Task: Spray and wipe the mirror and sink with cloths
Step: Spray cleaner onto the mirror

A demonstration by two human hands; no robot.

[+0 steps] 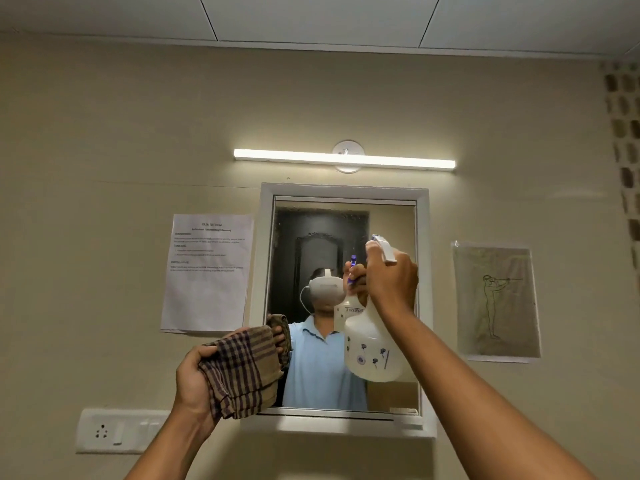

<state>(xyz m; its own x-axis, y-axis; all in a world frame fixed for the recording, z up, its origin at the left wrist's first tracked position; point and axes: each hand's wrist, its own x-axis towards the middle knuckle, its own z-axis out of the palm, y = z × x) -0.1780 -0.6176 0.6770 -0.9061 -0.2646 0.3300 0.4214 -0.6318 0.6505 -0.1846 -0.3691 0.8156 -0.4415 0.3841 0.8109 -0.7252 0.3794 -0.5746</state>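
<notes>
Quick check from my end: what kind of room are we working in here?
Most likely a bathroom or washroom: a framed mirror on the wall with a tube light just above it, and a switch and socket plate beside it. No sink is in view.

notice (207, 268) txt too blurry to read | spray bottle (372, 344) neck hidden by hands

The mirror (346, 237) hangs on the wall below the tube light (344, 159). A printed sheet (207, 271) is fixed just left of its frame; a drawing (497, 301) hangs to the right, apart from it. The switch plate (117, 430) sits lower left. The left hand (194, 379) holds the cloth (242, 372) before the mirror's lower left corner; the right hand (391, 278) holds the spray bottle (372, 344) before its right half.
</notes>
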